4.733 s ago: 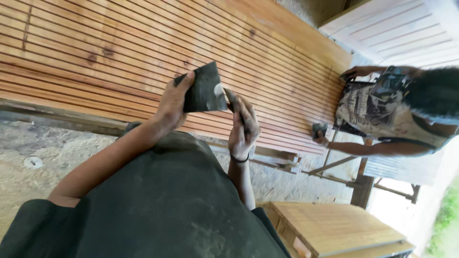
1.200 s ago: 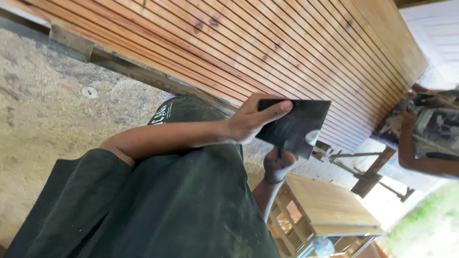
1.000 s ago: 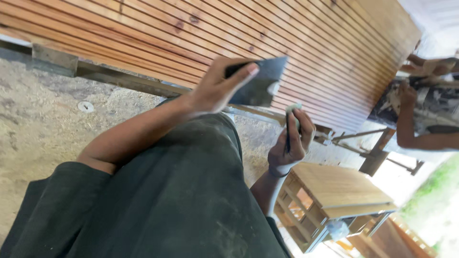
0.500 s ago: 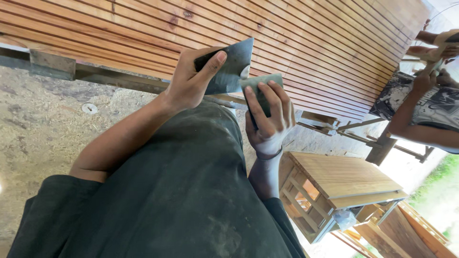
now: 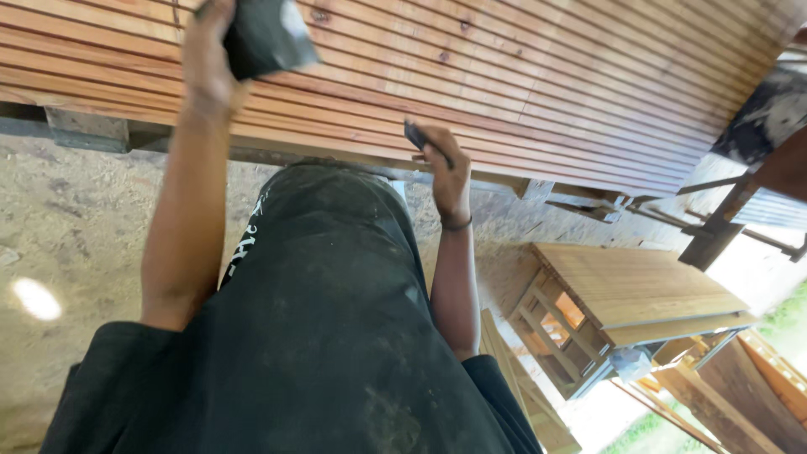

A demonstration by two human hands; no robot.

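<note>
The left hand [image 5: 208, 52] gripped one dark sheet of sandpaper [image 5: 265, 34], raised over the slatted wooden worktop [image 5: 521, 76], and the right hand [image 5: 445, 172] was clenched on one smaller dark folded piece [image 5: 418, 136] at the near edge. Rubbing along the slats (with the grain) would probably serve best.

The left hand [image 5: 208, 50] runs off the top edge, so its fingertips are cut away, and the dark sheet [image 5: 265, 35] it grips is blurred and partly cropped there. The right hand [image 5: 443, 168] closes on a small dark piece [image 5: 418, 138] that is mostly hidden inside the grip. At the far right, a co-worker's patterned shirt [image 5: 769, 113] is blurred and cut by the edge.
</note>
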